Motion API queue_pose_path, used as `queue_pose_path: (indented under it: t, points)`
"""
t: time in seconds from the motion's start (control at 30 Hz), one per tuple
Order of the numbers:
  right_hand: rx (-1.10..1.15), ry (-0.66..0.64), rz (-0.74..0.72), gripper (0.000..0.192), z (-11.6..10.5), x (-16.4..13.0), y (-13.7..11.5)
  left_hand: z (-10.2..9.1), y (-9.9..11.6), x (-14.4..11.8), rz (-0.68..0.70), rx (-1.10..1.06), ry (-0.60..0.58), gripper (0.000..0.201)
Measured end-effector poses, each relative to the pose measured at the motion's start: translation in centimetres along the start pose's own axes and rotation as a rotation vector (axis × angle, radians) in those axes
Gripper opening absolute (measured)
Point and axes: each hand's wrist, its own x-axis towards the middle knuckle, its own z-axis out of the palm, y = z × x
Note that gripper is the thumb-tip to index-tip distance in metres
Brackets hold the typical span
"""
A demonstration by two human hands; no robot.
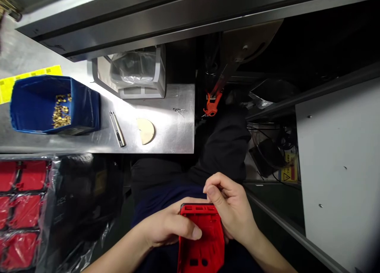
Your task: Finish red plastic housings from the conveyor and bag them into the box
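Clasping the red housing [209, 235] low in front of the body [157, 195], apart from the counter [175, 140], in the left hand [170, 225], with the thumb stretched across the open inside! And, over at the upper right corner, holding the right hand [231, 209] curled, with thumb and forefinger bent close together; cannot tell whether pinching anything.

Navy-blue top [157, 199], loosely wrinkled near the waist; plain black trousers [225, 146], matte, creased along the far right leg; left hand [168, 225], right hand [234, 211] bare; left forearm [118, 249], right forearm [271, 251] also bare; thumbnails [196, 233] short.
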Motion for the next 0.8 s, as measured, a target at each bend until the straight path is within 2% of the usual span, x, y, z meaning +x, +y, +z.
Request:
queue_pose_path:
  t: [0.1,0.27,0.43,0.67,0.8]
  points:
    - [-0.004,0.016,-0.005,0.018,0.09,-0.07,-0.09,-0.16,-0.07,0.0,0.003,-0.017,0.012,0.043]
    - [0.007,-0.085,-0.031,0.021,0.09,0.04,-0.4,-0.63,-0.56,-0.14,-0.007,-0.038,0.08,0.038]
    - [-0.174,0.071,-0.077,0.024,0.16,-0.14,-0.32,-0.07,-0.11,-0.17,-0.002,-0.049,0.048,0.042]
    - [-0.072,-0.045,-0.041,0.021,0.22,-0.18,-0.46,-0.22,-0.65,-0.36,0.007,-0.071,0.103,0.034]
    - [-0.166,0.064,-0.099,0.022,0.23,-0.1,-0.43,-0.25,-0.64,-0.31,-0.003,-0.082,0.068,0.039]
